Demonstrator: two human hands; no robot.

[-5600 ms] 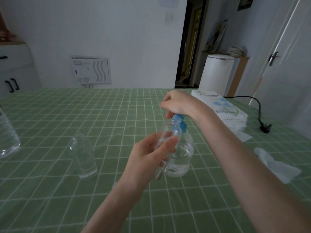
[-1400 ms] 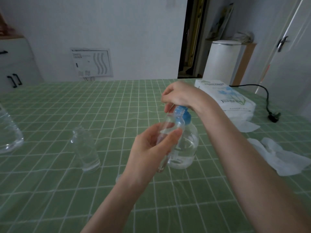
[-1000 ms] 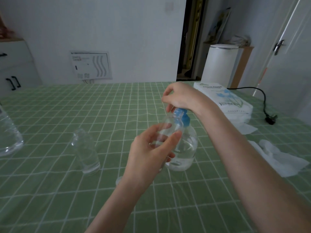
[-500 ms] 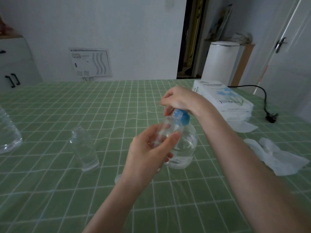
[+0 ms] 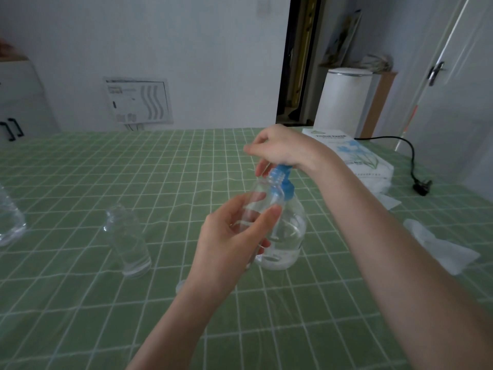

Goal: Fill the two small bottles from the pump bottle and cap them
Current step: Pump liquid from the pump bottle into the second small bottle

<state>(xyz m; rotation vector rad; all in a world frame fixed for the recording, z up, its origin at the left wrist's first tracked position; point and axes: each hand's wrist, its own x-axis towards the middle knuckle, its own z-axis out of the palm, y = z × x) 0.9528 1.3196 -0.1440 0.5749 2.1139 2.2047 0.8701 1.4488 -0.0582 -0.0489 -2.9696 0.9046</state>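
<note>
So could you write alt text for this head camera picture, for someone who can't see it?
The left hand holds a small clear bottle at the blue pump of a pump bottle, the right hand on top of the pump. A second small bottle stands uncapped on the green checked table.

We read only one text: "TISSUE PAPER", dark capitals on top face of white soft-pack tissue packet with blue flower print (image 5: 354,153), lying at far right of green checked tablecloth (image 5: 106,182). Smaller line beneath too blurred for us. White wall panel with grey wavy stripes (image 5: 138,102) carries small printed label, illegible to us. Clear bottles show no readable label.
</note>
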